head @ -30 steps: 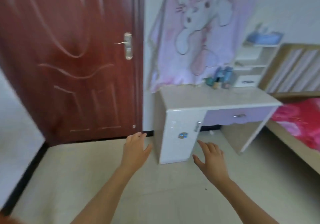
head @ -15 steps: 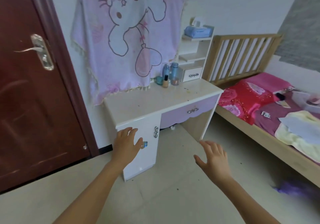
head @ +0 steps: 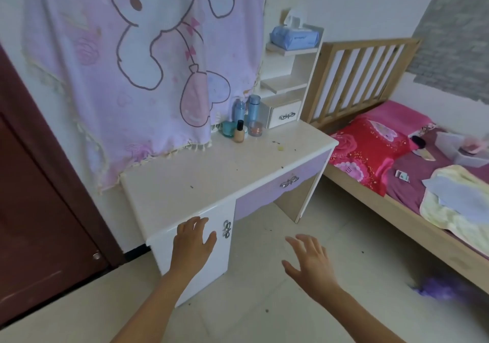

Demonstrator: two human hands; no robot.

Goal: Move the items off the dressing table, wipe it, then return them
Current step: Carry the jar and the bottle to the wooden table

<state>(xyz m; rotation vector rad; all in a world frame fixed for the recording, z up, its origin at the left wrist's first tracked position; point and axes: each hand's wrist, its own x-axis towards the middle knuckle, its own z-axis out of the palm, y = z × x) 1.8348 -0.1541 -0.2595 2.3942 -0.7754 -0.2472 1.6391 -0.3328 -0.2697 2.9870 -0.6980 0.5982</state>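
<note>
The white dressing table (head: pixel 201 176) with a lilac drawer stands ahead, its top speckled with crumbs. At its back right corner cluster two blue bottles (head: pixel 253 108), a teal jar (head: pixel 228 128), a foundation bottle (head: pixel 239 132) and a small glass jar (head: pixel 255 128). My left hand (head: pixel 192 242) hovers open in front of the white cupboard door, holding nothing. My right hand (head: pixel 308 259) is open over the floor, short of the table and empty.
A pink cartoon blanket (head: pixel 137 59) hangs over the wall behind the table. A small white shelf unit (head: pixel 288 83) carries a blue tissue pack (head: pixel 293 36). A wooden bed (head: pixel 397 157) with pink bedding and loose items stands right. A dark red door (head: pixel 34 210) is left.
The view has swung from the door toward the table and come closer. Both hands stay open and raised; the left one now lies in front of the cupboard door.
</note>
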